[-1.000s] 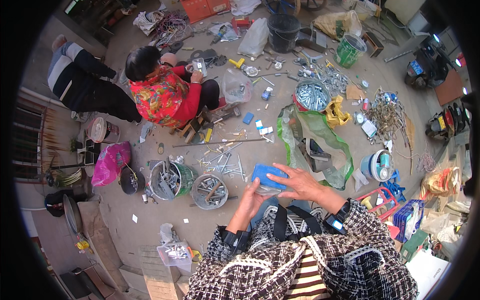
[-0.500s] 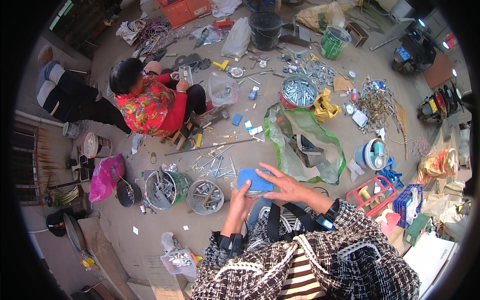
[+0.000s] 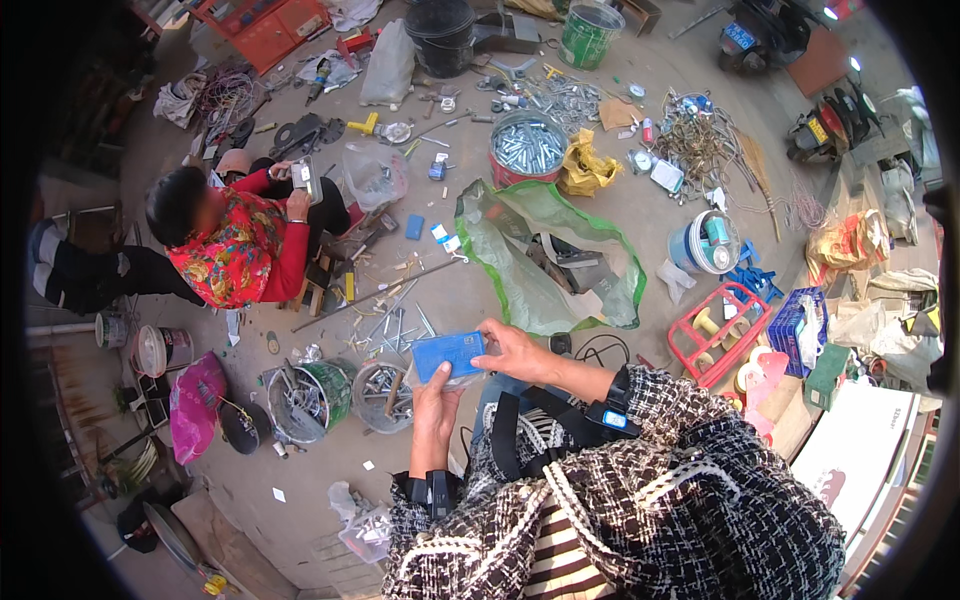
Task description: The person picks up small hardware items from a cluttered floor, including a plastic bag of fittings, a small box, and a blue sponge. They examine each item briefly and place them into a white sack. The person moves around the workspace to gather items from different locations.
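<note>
A flat blue plastic box with a clear underside is held up between both hands, above the floor in front of me. My left hand grips its near edge, the thumb lying on the blue top. At the box's right end, my right hand pinches the corner between thumb and fingers. What is inside the box cannot be made out. Just beyond it lie several long metal bolts. A grey bucket of metal parts stands to the left of my left hand.
A co-worker in a red flowered top sits at the left, holding a small case. A green-edged woven bag lies open ahead. Farther off stands a red tub of bolts. A red plastic frame is at my right.
My right hand has gone from spread fingers over the blue box to gripping its right end. The box now shows more of its top. The view has shifted, moving the surroundings left and up.
</note>
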Action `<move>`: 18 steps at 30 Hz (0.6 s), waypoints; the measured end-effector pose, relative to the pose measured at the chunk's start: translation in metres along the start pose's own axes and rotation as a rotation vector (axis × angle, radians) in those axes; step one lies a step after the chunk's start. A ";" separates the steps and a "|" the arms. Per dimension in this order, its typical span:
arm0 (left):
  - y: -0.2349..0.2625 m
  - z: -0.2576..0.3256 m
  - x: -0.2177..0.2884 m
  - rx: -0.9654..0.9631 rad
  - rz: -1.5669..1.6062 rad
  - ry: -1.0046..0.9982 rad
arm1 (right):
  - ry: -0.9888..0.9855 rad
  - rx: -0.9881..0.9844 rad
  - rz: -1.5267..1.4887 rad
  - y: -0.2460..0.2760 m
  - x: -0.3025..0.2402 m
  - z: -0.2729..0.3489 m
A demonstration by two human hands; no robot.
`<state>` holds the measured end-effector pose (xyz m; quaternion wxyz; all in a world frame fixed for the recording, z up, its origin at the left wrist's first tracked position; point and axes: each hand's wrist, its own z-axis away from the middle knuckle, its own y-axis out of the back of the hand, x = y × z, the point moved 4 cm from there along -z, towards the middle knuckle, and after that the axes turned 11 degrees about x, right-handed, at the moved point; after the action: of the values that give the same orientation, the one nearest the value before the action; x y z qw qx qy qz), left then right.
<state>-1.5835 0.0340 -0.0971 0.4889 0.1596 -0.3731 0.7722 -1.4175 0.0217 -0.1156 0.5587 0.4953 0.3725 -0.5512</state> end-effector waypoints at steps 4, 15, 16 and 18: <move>0.018 0.004 -0.004 0.040 -0.001 0.046 | -0.041 -0.074 -0.048 -0.007 -0.002 0.005; 0.091 0.023 -0.004 0.257 0.060 -0.020 | -0.276 -0.004 1.036 0.128 0.129 -0.040; 0.099 0.028 -0.005 0.280 0.069 -0.029 | -0.249 0.039 1.010 0.131 0.139 -0.040; 0.115 0.034 -0.008 0.320 0.112 -0.024 | -0.232 0.123 0.983 0.135 0.156 -0.041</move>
<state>-1.6844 -0.0241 -0.1279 0.4090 0.2237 -0.2597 0.8457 -1.2616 0.0090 -0.2561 0.7595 0.5797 -0.0022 -0.2953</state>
